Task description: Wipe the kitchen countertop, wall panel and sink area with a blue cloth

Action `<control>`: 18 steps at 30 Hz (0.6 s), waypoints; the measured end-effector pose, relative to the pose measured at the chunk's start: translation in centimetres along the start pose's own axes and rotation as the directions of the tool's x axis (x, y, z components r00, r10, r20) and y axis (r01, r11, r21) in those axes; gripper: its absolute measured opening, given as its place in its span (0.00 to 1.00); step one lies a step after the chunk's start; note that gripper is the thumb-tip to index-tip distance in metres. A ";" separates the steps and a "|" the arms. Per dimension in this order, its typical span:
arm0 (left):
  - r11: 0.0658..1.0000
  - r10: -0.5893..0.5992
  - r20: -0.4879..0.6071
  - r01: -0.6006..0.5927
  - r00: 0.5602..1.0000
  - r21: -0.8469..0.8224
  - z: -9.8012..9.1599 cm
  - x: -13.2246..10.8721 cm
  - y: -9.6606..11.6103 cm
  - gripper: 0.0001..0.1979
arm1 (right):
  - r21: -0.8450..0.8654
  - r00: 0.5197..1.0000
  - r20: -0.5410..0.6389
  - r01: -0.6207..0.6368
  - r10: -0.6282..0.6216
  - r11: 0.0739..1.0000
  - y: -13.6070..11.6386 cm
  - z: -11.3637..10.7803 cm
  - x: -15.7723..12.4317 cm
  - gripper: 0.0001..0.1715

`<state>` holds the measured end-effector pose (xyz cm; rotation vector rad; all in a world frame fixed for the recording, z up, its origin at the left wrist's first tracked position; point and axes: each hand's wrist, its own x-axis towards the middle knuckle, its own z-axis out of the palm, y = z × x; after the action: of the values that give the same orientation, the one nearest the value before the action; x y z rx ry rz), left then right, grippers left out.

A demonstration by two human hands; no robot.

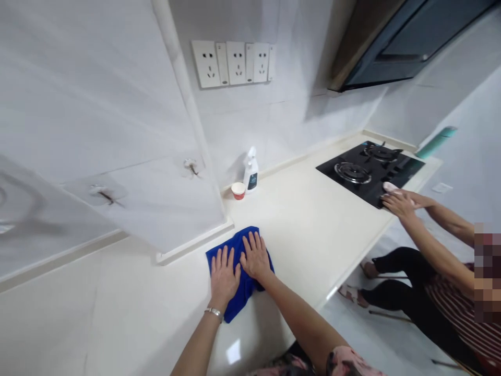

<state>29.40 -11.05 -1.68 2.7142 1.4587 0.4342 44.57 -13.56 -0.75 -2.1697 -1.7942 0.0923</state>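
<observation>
A blue cloth (237, 241) lies flat on the cream countertop (309, 230), close to the white wall panel. My left hand (223, 275) presses on the cloth with fingers stretched out and flat. My right hand (255, 256) lies beside it on the same cloth, fingers also spread flat. Neither hand grips the cloth; both rest palm down on top of it.
A white spray bottle (251, 171) and a small red-and-white cup (238, 190) stand at the back wall. A black gas hob (370, 168) sits at the right, where another person's hands (398, 201) rest on its edge. Wall sockets (231, 63) are above.
</observation>
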 end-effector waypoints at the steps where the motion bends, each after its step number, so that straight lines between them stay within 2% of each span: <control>1: 1.000 -0.002 -0.009 0.002 1.000 0.006 0.0 -1.0 0.3 0.28 | 0.002 1.000 0.004 0.000 0.000 1.000 0.0 -0.2 -1.2 0.38; 5: 1.000 0.022 -0.026 -0.022 0.999 0.003 -0.5 -4.9 2.2 0.28 | -0.023 1.000 0.005 -0.014 0.014 1.000 0.3 -1.0 -6.3 0.38; 11: 0.993 0.119 -0.052 -0.118 0.992 0.031 -0.8 -10.1 5.7 0.28 | -0.005 0.999 -0.020 -0.026 0.026 1.000 1.6 -1.7 -13.3 0.39; 14: 0.989 0.144 -0.051 -0.141 0.988 0.046 -0.7 -11.6 7.3 0.29 | 0.028 0.999 -0.020 -0.031 0.032 0.999 2.4 -2.2 -15.2 0.38; 18: 0.988 0.152 -0.019 -0.152 0.988 0.037 -0.4 -11.6 8.8 0.31 | 0.029 1.000 0.000 -0.025 0.025 0.999 3.6 -2.9 -16.2 0.38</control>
<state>30.40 -25.60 -2.55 2.8692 1.2805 0.4487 45.31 -30.36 -1.54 -2.1723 -1.7548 0.1236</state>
